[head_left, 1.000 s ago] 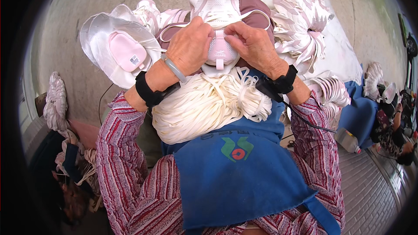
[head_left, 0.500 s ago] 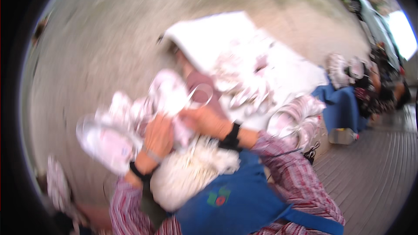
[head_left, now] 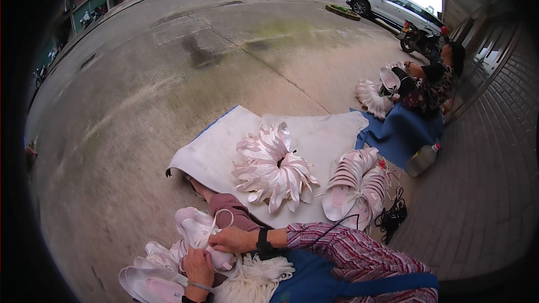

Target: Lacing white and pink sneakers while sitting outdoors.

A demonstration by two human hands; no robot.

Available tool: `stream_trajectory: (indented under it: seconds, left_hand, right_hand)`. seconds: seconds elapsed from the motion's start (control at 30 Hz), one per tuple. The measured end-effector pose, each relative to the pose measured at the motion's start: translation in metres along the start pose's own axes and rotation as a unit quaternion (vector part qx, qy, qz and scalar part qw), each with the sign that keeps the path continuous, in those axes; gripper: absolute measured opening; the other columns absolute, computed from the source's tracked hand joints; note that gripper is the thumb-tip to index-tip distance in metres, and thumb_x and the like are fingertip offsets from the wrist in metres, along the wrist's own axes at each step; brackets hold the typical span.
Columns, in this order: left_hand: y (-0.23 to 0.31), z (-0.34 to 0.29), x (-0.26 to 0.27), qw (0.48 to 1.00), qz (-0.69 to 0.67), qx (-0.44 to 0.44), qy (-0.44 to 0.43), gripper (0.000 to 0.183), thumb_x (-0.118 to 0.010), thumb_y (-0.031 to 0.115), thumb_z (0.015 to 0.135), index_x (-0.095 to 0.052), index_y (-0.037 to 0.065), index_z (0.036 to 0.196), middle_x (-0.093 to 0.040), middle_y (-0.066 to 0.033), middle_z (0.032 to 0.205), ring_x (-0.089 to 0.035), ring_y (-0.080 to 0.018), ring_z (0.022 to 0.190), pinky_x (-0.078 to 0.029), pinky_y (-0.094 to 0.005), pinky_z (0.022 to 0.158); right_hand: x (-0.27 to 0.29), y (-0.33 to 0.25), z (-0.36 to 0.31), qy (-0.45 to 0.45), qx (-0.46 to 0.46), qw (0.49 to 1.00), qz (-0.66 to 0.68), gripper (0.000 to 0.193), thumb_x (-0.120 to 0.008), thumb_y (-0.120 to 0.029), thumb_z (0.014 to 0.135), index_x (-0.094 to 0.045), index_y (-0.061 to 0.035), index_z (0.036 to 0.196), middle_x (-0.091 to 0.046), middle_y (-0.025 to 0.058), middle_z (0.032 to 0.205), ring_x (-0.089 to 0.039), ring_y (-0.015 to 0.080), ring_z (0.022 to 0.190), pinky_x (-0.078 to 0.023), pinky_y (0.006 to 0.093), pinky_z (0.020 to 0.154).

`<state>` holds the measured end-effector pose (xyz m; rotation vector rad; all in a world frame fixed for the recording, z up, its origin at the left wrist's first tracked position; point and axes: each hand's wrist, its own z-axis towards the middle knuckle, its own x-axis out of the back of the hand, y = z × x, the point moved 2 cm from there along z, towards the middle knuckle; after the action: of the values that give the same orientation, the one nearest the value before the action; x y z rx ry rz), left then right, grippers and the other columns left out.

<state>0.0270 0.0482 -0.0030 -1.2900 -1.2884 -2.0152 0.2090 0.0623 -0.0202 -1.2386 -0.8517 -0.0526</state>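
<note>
A white and pink shoe upper (head_left: 192,220) rests by my left knee, with a white lace (head_left: 223,212) looping up from its front. My right hand (head_left: 231,240) is closed at the upper, its thumb and fingers pinched on the lace. Lower down, my left hand (head_left: 199,268) has its fingers bent around the edge of the same upper; its fingertips are partly hidden. More shoe uppers (head_left: 147,280) lie together left of my hands. A thick bundle of white laces (head_left: 255,276) sits in my lap on a blue apron (head_left: 309,272).
Ahead, a white sheet (head_left: 208,154) carries a ring of pink and white pieces (head_left: 278,168) and stacked shoe uppers (head_left: 353,185). Black cord (head_left: 393,216) lies beside them. At right are a plastic bottle (head_left: 422,160), a blue cloth (head_left: 401,134) and a seated person (head_left: 429,84).
The view has tilted upward and sharpened, bringing the street and vehicles into sight, with my hands lower in the picture. Both hands remain at the shoe upper.
</note>
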Motion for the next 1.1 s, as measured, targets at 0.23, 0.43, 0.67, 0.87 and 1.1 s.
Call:
stream_trajectory:
  seconds: [0.23, 0.43, 0.67, 0.87, 1.1]
  left_hand:
    - [-0.005, 0.000, -0.001, 1.000, -0.011, -0.017, 0.018, 0.008, -0.060, 0.007, 0.078, -0.055, 0.003, 0.083, -0.052, -0.0161, 0.082, -0.054, -0.0367, 0.074, -0.039, -0.0462, 0.065]
    - [-0.013, 0.002, -0.006, 0.992, -0.107, 0.069, 0.002, 0.009, -0.062, 0.008, 0.077, -0.056, 0.003, 0.081, -0.051, -0.0158, 0.080, -0.053, -0.0346, 0.075, -0.038, -0.0449, 0.066]
    - [0.001, 0.001, 0.000, 1.000, -0.006, -0.018, 0.008, 0.005, -0.060, 0.006, 0.078, -0.056, 0.002, 0.077, -0.050, -0.0150, 0.079, -0.052, -0.0348, 0.076, -0.037, -0.0436, 0.067]
    - [0.000, -0.007, -0.017, 0.999, 0.005, 0.003, 0.049, 0.009, -0.058, 0.006, 0.079, -0.053, 0.001, 0.085, -0.049, -0.0168, 0.084, -0.049, -0.0360, 0.080, -0.036, -0.0436, 0.068]
    - [-0.001, -0.002, -0.002, 0.999, -0.045, 0.009, -0.003, 0.010, -0.059, 0.006, 0.079, -0.053, 0.002, 0.086, -0.050, -0.0163, 0.084, -0.050, -0.0359, 0.078, -0.037, -0.0435, 0.069]
  right_hand:
    - [-0.003, 0.003, 0.003, 0.012, 0.023, 0.999, -0.021, 0.017, -0.059, -0.017, 0.084, -0.056, -0.0034, 0.093, -0.060, 0.0191, 0.074, -0.061, 0.0394, 0.070, -0.047, 0.0460, 0.061]
    - [-0.002, 0.006, 0.002, 0.022, 0.052, 0.998, -0.037, 0.016, -0.059, -0.017, 0.083, -0.055, -0.0036, 0.091, -0.059, 0.0180, 0.071, -0.060, 0.0393, 0.067, -0.048, 0.0463, 0.059]
    - [-0.005, 0.002, 0.002, 0.036, 0.076, 0.995, -0.056, 0.016, -0.060, -0.017, 0.082, -0.054, -0.0040, 0.088, -0.058, 0.0172, 0.068, -0.060, 0.0384, 0.064, -0.048, 0.0455, 0.055]
    - [-0.003, 0.001, 0.002, 0.059, 0.072, 0.995, -0.028, 0.015, -0.060, -0.016, 0.081, -0.055, -0.0025, 0.084, -0.059, 0.0185, 0.065, -0.061, 0.0393, 0.064, -0.048, 0.0473, 0.057]
    - [0.001, -0.002, 0.001, 0.047, 0.074, 0.994, -0.064, 0.015, -0.060, -0.016, 0.081, -0.054, -0.0019, 0.083, -0.059, 0.0181, 0.065, -0.061, 0.0386, 0.064, -0.048, 0.0462, 0.056]
